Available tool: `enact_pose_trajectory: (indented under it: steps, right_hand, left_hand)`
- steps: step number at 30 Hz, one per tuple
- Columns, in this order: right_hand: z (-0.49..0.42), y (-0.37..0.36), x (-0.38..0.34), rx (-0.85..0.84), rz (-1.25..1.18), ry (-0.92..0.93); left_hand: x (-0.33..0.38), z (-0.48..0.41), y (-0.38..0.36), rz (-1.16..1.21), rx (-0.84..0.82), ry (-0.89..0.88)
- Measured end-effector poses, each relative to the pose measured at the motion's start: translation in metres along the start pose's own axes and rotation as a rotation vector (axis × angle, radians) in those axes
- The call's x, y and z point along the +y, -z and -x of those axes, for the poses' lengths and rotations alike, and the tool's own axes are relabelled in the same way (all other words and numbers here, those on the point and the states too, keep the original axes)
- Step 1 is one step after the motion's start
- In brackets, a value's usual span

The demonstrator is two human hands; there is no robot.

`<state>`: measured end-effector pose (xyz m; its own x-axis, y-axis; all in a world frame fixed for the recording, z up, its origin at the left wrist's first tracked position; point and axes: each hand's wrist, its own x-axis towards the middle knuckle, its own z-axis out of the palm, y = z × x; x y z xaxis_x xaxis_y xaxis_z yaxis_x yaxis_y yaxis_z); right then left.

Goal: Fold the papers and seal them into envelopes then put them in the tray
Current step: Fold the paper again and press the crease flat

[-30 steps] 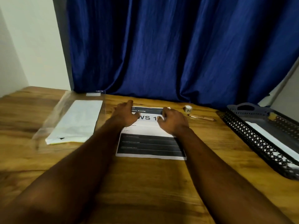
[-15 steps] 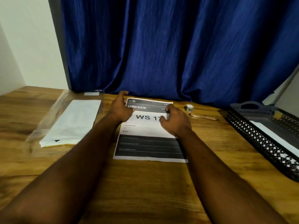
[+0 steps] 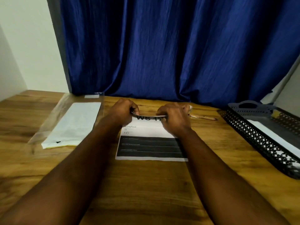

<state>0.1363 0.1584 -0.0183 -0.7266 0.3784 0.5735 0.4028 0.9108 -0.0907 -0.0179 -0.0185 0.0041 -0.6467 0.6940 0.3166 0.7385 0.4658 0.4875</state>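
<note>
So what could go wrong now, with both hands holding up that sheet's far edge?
The near edge of the sheet lies loose on the table, so it may slide and the fold come out crooked. The lifted edge sags between the left hand and right hand, which might leave a stray crease. A pen lies beside the right hand and could get knocked.

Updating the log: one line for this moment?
step: first fold | left hand, right hand: pinching paper far edge, lifted | envelopes: untouched
</note>
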Motion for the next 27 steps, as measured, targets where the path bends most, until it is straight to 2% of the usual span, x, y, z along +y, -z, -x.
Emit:
enact_pose_trajectory:
  steps: [5,8,13,15,20,22,27]
  right_hand:
    - [-0.003,0.001,0.0,-0.211,0.052,-0.133]
    - [-0.004,0.007,-0.002,-0.314,0.029,-0.145]
    - [-0.003,0.021,-0.012,-0.462,0.074,-0.152]
    - [-0.001,0.02,-0.016,-0.504,0.079,-0.133]
    - [0.001,0.008,-0.029,-0.435,-0.073,-0.088]
    - [0.003,0.002,-0.038,-0.51,-0.181,-0.058]
    - [0.0,-0.005,-0.038,-0.616,-0.187,-0.025]
  left_hand:
    - [0.006,0.0,-0.01,-0.11,0.044,-0.021]
    - [0.007,0.0,-0.014,-0.139,0.024,0.015]
    - [0.01,-0.008,-0.014,-0.336,-0.308,0.031]
    - [0.013,-0.008,-0.018,-0.373,-0.354,0.03]
    - [0.012,-0.001,-0.027,-0.23,-0.125,0.002]
    - [0.014,0.002,-0.032,-0.234,-0.06,-0.003]
    - [0.019,0.0,-0.039,-0.122,-0.081,-0.002]
